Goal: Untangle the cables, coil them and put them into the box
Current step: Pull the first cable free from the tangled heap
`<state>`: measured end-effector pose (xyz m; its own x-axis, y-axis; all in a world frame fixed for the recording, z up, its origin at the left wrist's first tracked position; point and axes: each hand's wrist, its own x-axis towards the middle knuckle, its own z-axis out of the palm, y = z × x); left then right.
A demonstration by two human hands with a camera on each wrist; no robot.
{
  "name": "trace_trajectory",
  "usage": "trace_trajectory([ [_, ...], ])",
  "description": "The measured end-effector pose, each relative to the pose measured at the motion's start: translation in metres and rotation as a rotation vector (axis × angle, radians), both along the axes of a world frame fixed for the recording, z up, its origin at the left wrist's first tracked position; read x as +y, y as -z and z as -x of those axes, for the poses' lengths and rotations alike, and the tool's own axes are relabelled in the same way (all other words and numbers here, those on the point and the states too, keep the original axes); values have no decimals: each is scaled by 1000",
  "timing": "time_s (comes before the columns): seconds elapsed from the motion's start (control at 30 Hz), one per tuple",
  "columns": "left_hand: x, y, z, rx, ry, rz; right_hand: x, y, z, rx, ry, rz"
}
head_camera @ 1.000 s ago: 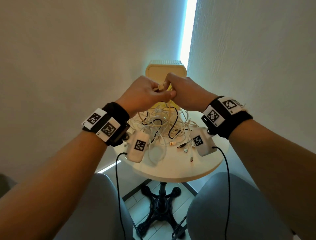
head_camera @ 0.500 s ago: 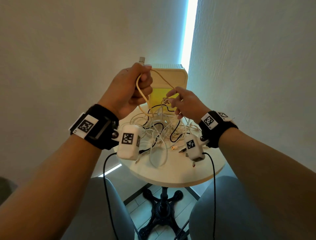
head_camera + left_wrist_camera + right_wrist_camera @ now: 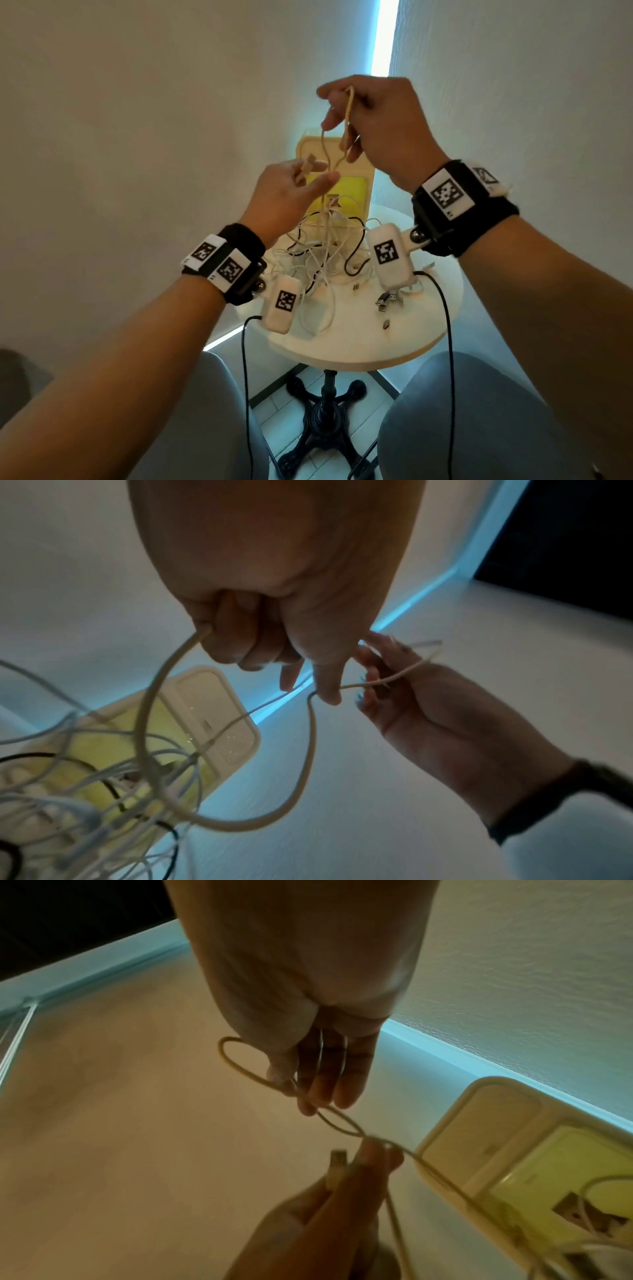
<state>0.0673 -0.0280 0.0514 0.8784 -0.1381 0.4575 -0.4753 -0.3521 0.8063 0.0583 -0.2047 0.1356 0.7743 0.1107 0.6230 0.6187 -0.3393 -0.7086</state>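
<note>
A beige cable (image 3: 324, 144) runs up out of the tangle of white and black cables (image 3: 325, 260) on the round table (image 3: 359, 342). My right hand (image 3: 337, 106) is raised high and pinches a loop of it (image 3: 236, 1066) between thumb and fingers. Lower and to the left, my left hand (image 3: 313, 173) grips the same cable (image 3: 310, 750), with its plug end (image 3: 337, 1167) sticking out above the fingers. The cream box (image 3: 352, 192) with a yellow inside stands open behind the tangle, its lid upright.
Loose USB plugs (image 3: 388, 299) lie on the table's right part. White walls close in behind and on the right. Black leads hang from the wrist cameras (image 3: 282, 305) past the table's front edge, above my knees.
My right hand has risen from the tangle to well above the box, drawing a loop of the beige cable up. My left hand has come down with the plug end.
</note>
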Motion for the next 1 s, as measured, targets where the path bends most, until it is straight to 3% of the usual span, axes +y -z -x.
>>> trace_trajectory([
  [0.33,-17,-11,-28,-96,-152,-72,0,31,8,49,-61,35],
  [0.43,-18,-5,-27,-147,-63,-121,0,33,4,38,33,-10],
  [0.57,-10,-5,-20,-82,59,-82,-6,33,-1,39,210,-67],
  [0.7,9,-20,5,74,239,9,-10,45,13,238,-18,42],
  [0.8,22,-25,24,143,316,-16,-9,57,27,442,-247,5],
  [0.9,35,-18,31,223,299,-51,-7,70,36,636,-429,-32],
  [1.0,50,-3,33,337,269,-108,-1,91,45,723,-474,143],
])
